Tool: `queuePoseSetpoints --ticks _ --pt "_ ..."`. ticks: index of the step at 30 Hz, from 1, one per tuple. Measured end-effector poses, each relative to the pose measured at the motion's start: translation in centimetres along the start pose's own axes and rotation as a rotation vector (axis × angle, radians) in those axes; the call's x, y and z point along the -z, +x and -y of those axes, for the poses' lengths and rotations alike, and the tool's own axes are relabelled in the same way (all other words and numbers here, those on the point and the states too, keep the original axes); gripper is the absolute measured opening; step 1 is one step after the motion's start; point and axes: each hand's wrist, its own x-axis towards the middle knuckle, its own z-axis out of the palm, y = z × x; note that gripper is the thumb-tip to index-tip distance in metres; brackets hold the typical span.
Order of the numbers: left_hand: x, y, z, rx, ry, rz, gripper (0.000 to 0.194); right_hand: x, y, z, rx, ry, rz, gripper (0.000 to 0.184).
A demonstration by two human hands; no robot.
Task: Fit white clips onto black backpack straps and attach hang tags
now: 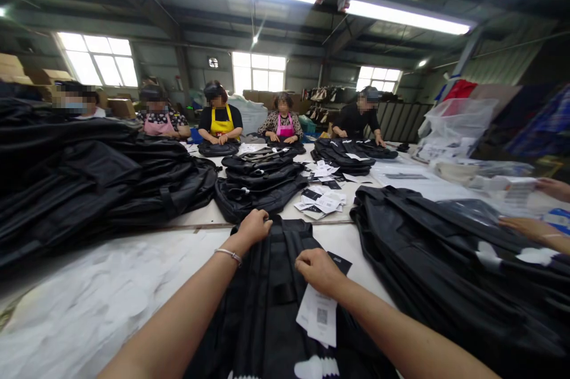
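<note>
A black backpack (256,313) lies lengthwise in front of me, straps facing up. My left hand (255,228), with a bracelet at the wrist, is closed in a pinch on the backpack's top edge. Over the strap on its right side, my right hand (321,272) is closed with curled fingers. What is between those fingers is hidden. White hang tags (321,315), one with a printed square code, lie on the backpack just below my right hand. A dark tag (341,262) shows behind that hand. White toothed pieces (316,367) sit near the bottom edge.
Black bags are heaped at the left (173,189), and more lie at the right (445,260). Another stack of bags (260,183) stands ahead beside loose tags (321,201). Co-workers stand across the table; a co-worker's hand (528,227) reaches in from the right.
</note>
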Motion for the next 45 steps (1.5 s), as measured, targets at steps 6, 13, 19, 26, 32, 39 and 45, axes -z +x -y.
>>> queuePoseSetpoints --ticks 6,13,19,26,32,39,45 --pt "-2.8 4.1 1.3 0.145 -0.029 0.152 0.037 -1.0 1.1 -0.7 -0.213 0.223 0.088 0.019" --pt "-2.2 4.2 -0.7 0.167 -0.235 0.228 0.024 -2.0 3.6 -0.5 -0.359 0.385 0.137 0.015" --pt "0.4 1.3 -1.3 0.002 -0.540 0.331 0.020 -2.6 6.4 1.2 -0.460 0.574 0.086 0.009" --pt "0.8 -0.2 -0.3 -0.095 -0.646 0.379 0.039 -5.0 8.5 2.7 -0.570 0.804 -0.027 0.005" --pt "0.6 0.8 0.0 -0.080 -0.623 0.430 0.046 -5.2 8.2 1.8 -0.533 0.818 -0.084 0.006" --pt "1.2 0.7 0.3 -0.045 -0.567 0.588 0.040 -5.4 8.7 0.5 -0.502 0.715 -0.110 0.011" --pt "0.9 1.0 0.0 -0.086 -0.529 0.618 0.032 -5.9 9.1 -0.3 -0.463 0.592 -0.141 0.016"
